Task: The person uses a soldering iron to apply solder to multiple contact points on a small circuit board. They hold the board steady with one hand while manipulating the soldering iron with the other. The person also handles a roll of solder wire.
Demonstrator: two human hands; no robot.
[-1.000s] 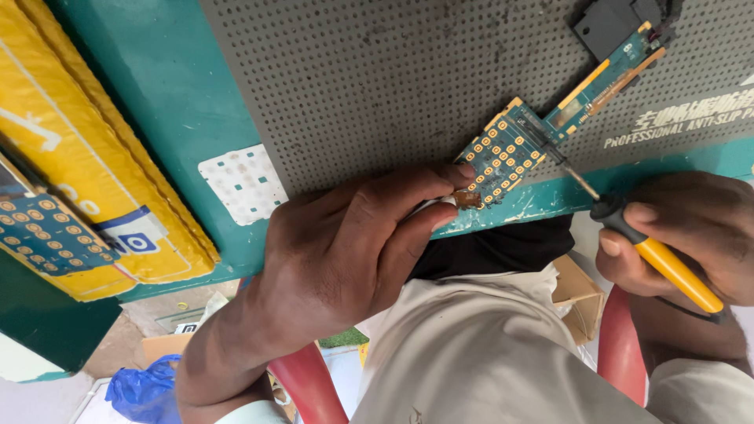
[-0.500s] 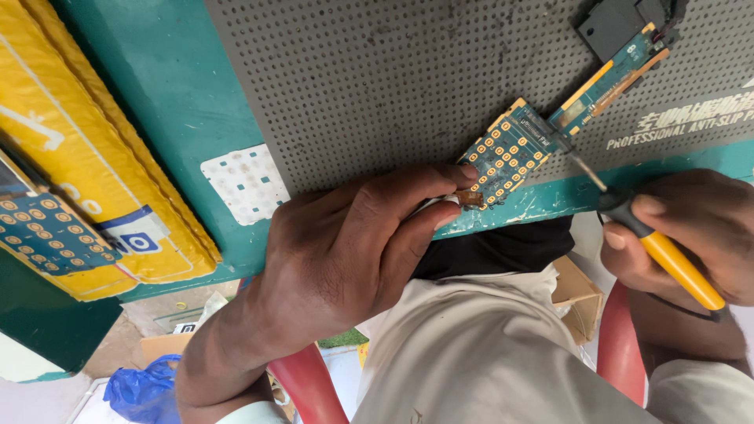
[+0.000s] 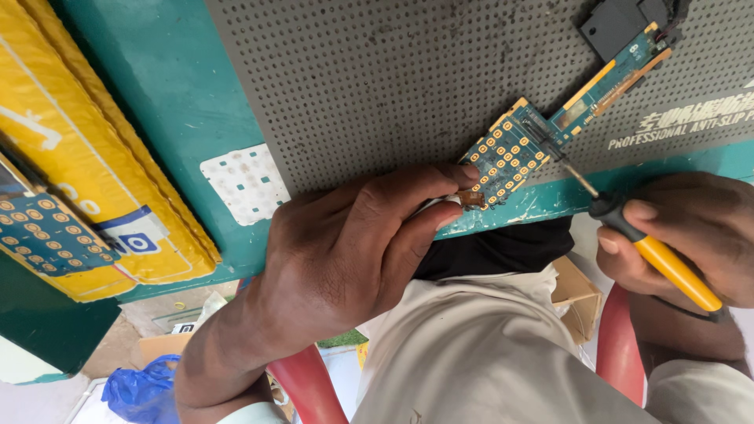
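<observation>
Lying at the near edge of the perforated grey mat (image 3: 377,86), the blue keypad circuit board (image 3: 506,153) is pinned by the left hand (image 3: 345,251), fingers pressed together on its corner. Open mat is left beyond. A yellow padded envelope (image 3: 86,157) borders the green tabletop (image 3: 181,94). The yellow-handled screwdriver (image 3: 652,255) is clamped in the right hand (image 3: 691,235), tip on the board.

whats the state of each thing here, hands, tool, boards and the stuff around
left hand: fingertips pinched at the near corner of the circuit board
right hand: gripping the screwdriver handle
screwdriver: tilted, tip on the circuit board
circuit board: lying flat on the mat, contact pads up
perforated mat: flat on the green bench
white keypad sheet: flat on the bench, untouched
yellow padded envelope: lying at the bench's left
</observation>
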